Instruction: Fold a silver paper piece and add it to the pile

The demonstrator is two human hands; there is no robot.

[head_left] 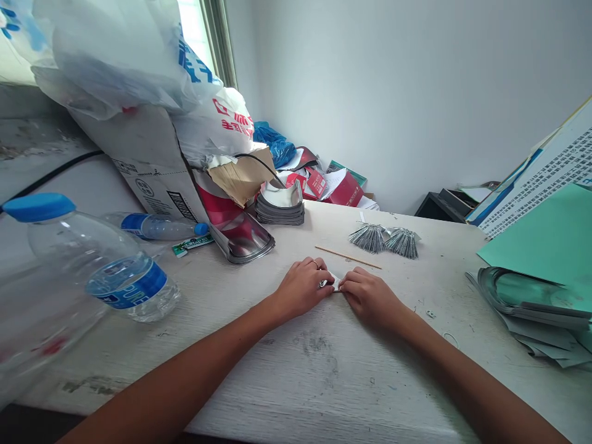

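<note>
Near the middle of the table, my left hand (305,285) and my right hand (369,293) meet with fingers closed. Between the fingertips a small silvery-white piece of sheet (337,283) shows, low against the tabletop. Its shape is mostly hidden by the fingers, and its kind I cannot make out. A ring is on a finger of my left hand. Just beyond the hands lies a thin wooden stick (348,257). Farther back are two fan-shaped bundles of thin silvery strips, a left bundle (367,238) and a right bundle (402,242), side by side.
At left stand a large water bottle (134,283) and a smaller bottle (161,227) on its side. Curved silvery sheets (243,237) and a sheet stack (280,206) sit behind. Plastic bags (124,55) pile up on a carton (152,166). Green sheets (541,246) rest at right.
</note>
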